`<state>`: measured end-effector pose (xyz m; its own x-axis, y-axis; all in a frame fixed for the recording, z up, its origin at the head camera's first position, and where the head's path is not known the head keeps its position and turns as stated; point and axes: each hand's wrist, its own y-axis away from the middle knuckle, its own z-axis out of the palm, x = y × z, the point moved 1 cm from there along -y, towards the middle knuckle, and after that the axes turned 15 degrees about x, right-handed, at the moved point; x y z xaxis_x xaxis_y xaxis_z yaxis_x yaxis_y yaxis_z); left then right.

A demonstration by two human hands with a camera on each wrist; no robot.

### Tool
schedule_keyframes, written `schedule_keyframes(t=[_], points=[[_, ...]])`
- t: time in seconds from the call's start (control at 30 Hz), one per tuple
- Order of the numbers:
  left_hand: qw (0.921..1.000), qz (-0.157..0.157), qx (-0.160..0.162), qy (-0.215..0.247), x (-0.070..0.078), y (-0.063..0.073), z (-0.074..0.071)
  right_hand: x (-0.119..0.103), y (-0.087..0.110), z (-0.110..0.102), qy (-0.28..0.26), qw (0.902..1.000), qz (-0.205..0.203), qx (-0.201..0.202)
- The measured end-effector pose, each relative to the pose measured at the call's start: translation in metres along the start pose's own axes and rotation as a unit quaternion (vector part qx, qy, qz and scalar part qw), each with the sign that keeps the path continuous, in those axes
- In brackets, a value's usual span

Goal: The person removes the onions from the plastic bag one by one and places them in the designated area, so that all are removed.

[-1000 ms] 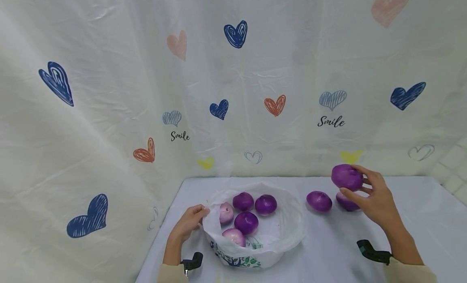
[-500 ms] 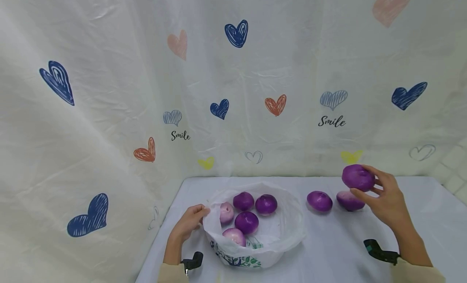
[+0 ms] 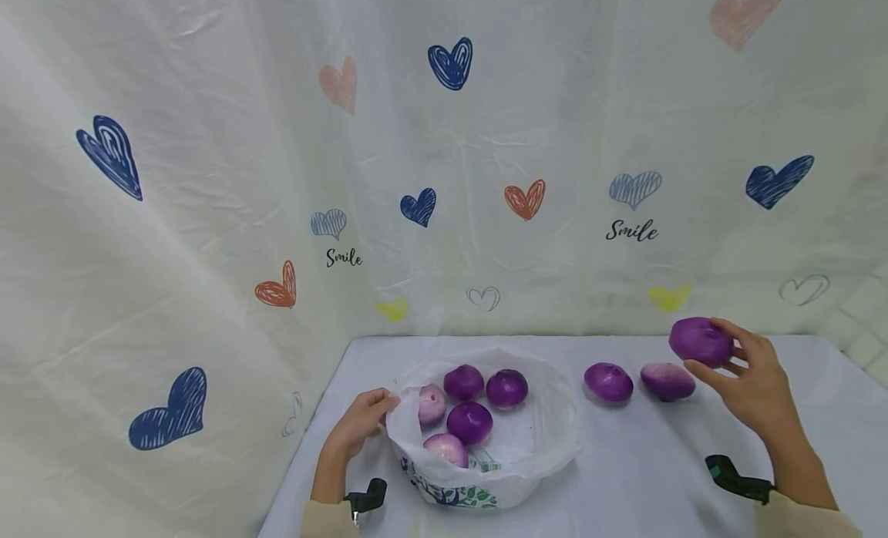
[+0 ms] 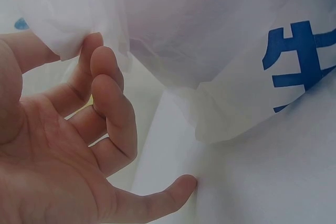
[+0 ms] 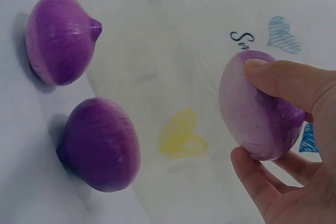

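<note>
My right hand [image 3: 752, 376] holds a purple onion [image 3: 701, 341] above the table, thumb on one side and fingers on the other. In the right wrist view this onion [image 5: 257, 108] shows a paler face. Two more onions lie on the table to its left, a dark one [image 3: 608, 383] and one with a pale top [image 3: 667, 381]. My left hand [image 3: 361, 422] pinches the rim of a white plastic bag [image 3: 555, 453], which stands wide at the mouth. In the left wrist view the thumb and index fingertip grip the plastic [image 4: 79, 38], with the other fingers curled loosely below.
Inside the bag sit several onions, some dark purple [image 3: 469, 423] and some pale pink [image 3: 446, 449]. A white cloth covers the table [image 3: 624, 484]. Behind it hangs a pale curtain [image 3: 555, 276] printed with hearts, its lower edge meeting the table's back.
My right hand has moved to the right with its onion, uncovering the pale-topped onion on the table. The left hand and the bag have stayed in place.
</note>
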<state>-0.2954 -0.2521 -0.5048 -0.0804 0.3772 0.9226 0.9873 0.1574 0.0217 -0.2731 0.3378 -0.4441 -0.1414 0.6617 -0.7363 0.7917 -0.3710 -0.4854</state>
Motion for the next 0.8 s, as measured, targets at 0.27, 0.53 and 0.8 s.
schedule_keyframes(t=[0.27,0.53,0.8], points=[[1.0,-0.001,-0.001,0.003,0.0,0.0,0.0,0.016,-0.001,0.001,0.01,0.9997,0.021,-0.003],[1.0,-0.001,-0.002,0.002,-0.001,-0.001,0.0,0.041,-0.001,0.006,0.031,0.9974,0.061,-0.021],[1.0,-0.005,0.001,-0.001,-0.001,-0.001,0.001,0.059,0.002,0.009,0.048,0.9942,0.093,-0.026]])
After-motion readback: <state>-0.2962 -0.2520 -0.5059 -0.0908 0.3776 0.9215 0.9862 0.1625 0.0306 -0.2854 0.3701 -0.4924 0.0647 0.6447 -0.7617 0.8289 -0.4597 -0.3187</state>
